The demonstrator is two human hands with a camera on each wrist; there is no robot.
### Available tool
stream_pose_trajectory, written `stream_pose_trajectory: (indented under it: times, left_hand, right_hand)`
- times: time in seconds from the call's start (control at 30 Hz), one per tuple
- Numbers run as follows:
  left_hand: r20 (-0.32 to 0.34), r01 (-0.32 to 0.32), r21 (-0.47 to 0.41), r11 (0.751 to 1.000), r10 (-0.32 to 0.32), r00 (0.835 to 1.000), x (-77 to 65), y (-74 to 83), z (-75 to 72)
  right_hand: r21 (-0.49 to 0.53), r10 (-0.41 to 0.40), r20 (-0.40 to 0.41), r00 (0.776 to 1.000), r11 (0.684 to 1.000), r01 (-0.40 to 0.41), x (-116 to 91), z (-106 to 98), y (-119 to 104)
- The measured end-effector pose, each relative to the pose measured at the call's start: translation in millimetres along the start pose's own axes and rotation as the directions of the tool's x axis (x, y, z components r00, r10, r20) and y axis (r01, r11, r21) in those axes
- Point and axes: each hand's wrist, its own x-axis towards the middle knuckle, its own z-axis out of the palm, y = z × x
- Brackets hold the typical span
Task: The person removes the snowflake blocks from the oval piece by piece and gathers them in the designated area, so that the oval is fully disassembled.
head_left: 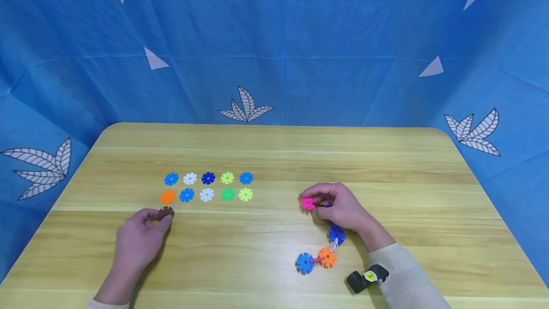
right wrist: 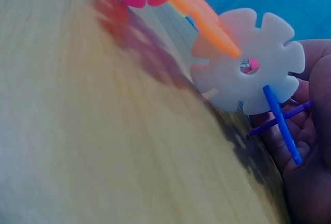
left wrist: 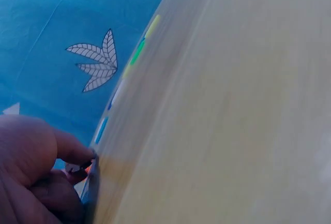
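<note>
In the head view my left hand [head_left: 138,241] pinches a dark brown notched disc [head_left: 166,212] between thumb and forefinger, low over the table at left. My right hand [head_left: 340,208] grips a chain of interlocked notched discs. A pink disc [head_left: 308,203] sticks out past its fingertips. From under the palm the chain runs towards me through a dark blue disc [head_left: 336,235] and an orange disc [head_left: 328,257] to a blue disc [head_left: 305,263]. The right wrist view shows a white disc [right wrist: 227,74] beside that hand, joined to blue and purple discs seen edge-on; fingers hide some links.
Two rows of loose discs lie flat beyond my left hand, among them an orange disc [head_left: 168,197] and a green disc [head_left: 228,195]. A black object with a yellow label [head_left: 367,278] is by my right sleeve. Blue cloth [head_left: 283,46] hangs behind the wooden table [head_left: 274,156].
</note>
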Motion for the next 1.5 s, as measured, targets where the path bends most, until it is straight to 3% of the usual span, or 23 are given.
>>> stream_pose_trajectory:
  times: [0.43, 0.7, 0.9, 1.1, 1.33, 1.5]
  left_hand:
    - [-0.030, -0.029, 0.024, 0.999, 0.030, 0.999, -0.3, -2.3, -1.4]
    - [-0.044, -0.012, 0.015, 1.000, 0.013, 0.999, -1.9, -2.8, -2.4]
    - [-0.025, 0.013, -0.021, 1.000, -0.013, 1.000, -4.9, 0.8, 0.3]
    - [-0.027, -0.033, -0.017, 0.999, 0.032, 0.999, -10.2, 5.1, 11.4]
    - [-0.034, -0.098, -0.100, 0.990, 0.095, 0.995, -17.2, 12.9, 22.6]
    - [0.000, -0.160, -0.191, 0.968, 0.163, 0.987, -21.3, 19.0, 31.0]
  right_hand:
    - [-0.015, 0.005, -0.004, 1.000, 1.000, -0.005, -0.2, 0.1, -0.8]
    - [-0.017, 0.012, -0.005, 1.000, 1.000, -0.012, -0.3, 0.8, -1.2]
    - [0.057, -0.001, 0.002, 1.000, 0.998, 0.001, 0.7, 0.6, -0.7]
    - [0.185, 0.047, -0.022, 0.999, 0.982, -0.042, 1.6, 0.4, -1.3]
    - [0.075, 0.099, -0.059, 0.993, 0.993, -0.094, 1.7, 1.0, -3.3]
    - [0.042, 0.072, -0.067, 0.995, 0.997, -0.069, 1.7, 2.0, -2.7]
